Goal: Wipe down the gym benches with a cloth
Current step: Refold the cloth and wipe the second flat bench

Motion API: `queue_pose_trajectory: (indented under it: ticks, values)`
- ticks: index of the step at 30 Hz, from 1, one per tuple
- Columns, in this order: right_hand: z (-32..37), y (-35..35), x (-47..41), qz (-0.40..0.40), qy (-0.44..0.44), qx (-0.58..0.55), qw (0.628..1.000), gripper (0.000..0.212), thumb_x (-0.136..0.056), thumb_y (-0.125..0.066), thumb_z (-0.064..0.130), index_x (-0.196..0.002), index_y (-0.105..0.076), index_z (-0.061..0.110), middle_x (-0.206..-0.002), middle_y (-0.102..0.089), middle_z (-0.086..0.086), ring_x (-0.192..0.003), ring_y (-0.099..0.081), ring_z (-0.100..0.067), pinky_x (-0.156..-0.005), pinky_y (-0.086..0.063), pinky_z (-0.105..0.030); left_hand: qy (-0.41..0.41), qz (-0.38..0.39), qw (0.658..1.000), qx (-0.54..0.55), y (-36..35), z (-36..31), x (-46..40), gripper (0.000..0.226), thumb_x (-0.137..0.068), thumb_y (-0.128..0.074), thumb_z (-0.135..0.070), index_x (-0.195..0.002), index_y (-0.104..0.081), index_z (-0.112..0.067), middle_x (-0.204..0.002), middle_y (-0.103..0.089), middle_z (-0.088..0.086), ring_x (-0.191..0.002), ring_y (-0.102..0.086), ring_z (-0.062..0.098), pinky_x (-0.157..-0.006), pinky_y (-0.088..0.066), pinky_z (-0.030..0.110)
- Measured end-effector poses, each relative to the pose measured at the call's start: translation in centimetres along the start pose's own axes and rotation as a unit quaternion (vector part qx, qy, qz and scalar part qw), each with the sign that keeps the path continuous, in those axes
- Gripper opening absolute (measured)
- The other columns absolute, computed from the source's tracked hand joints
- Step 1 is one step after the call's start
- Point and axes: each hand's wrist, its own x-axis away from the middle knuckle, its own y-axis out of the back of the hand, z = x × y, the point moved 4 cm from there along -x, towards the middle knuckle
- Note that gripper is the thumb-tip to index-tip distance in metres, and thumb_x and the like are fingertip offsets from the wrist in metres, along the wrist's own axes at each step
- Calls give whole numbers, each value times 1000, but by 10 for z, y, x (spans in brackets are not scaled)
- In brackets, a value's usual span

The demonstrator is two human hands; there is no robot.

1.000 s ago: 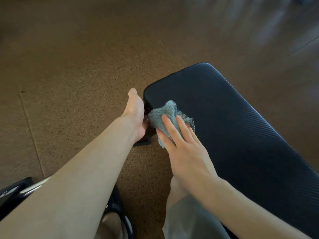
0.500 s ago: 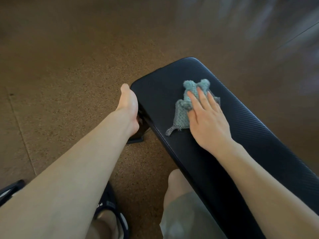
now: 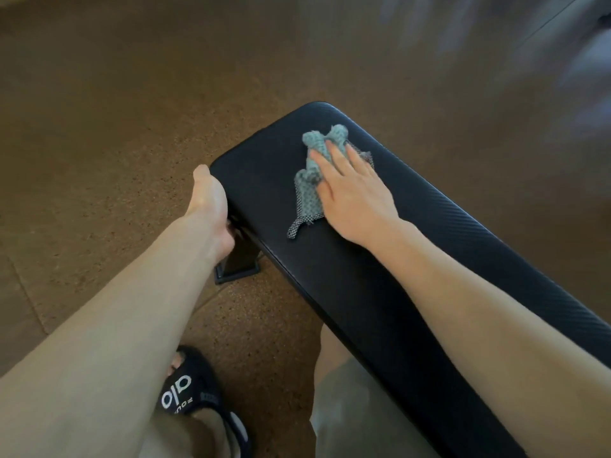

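While spread flat, right hand (image 3: 352, 196) atop the cloth (image 3: 319, 166) on the bench (image 3: 363, 276) — left hand (image 3: 211, 209) gripping its edge.

Both forearms (image 3: 139, 312) were bare, without sleeves. The person wore pale grey-green shorts (image 3: 344, 411) and a black slide sandal (image 3: 195, 391) with white lettering.

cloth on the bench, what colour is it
The cloth is pale grey-teal with a checked mesh backing, seen in the head view.
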Motion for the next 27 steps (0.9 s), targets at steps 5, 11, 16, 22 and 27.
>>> queue_pose_trajectory:
  ticks: [5, 11, 16, 22, 27]
  values:
    - [55, -24, 69, -8, 84, 57, 995, 63, -102, -20, 36, -162, -18, 16, -170, -17, -11, -156, -11, -38, -127, -11, -53, -4, 5, 1000, 15, -4, 4, -14, 56, -99, -31, -62, -133, -63, -31, -119, -74, 1, -102, -71, 21, -88, -58, 39]
    - [63, -13, 67, -10, 92, 0, 996, 58, -108, -30, 37, -163, -16, 25, -172, -10, -3, -158, -3, -29, -128, -8, -46, -20, 15, 1000, -6, -8, 6, -13, 61, -99, -31, -63, -126, -69, -24, -112, -76, 4, -101, -73, 25, -85, -58, 42]
    - [56, -29, 155, 38, 128, 27, 991, 75, -101, -51, 31, -163, -10, 24, -172, -5, -5, -158, 2, -30, -128, -5, -47, 3, -19, 999, 40, 11, 27, -87, 91, -59, -46, -78, -146, -46, -54, -145, -59, -5, -121, -63, 33, -101, -47, 60]
    - [62, -12, 75, 2, 89, 16, 996, 60, -109, -32, 36, -164, -10, 24, -172, -9, -5, -158, -4, -31, -128, -8, -45, 11, -23, 997, 67, 12, 23, -96, 96, -54, -49, -77, -145, -50, -49, -138, -64, -4, -118, -67, 34, -96, -50, 59]
    - [38, -20, 129, -5, 57, 8, 998, 62, -105, -40, 33, -162, -19, 21, -170, -16, -6, -157, -10, -30, -126, -20, -49, -7, -24, 998, 58, 1, 17, -58, 72, -79, -38, -67, -146, -50, -44, -134, -66, -3, -115, -67, 28, -101, -51, 54]
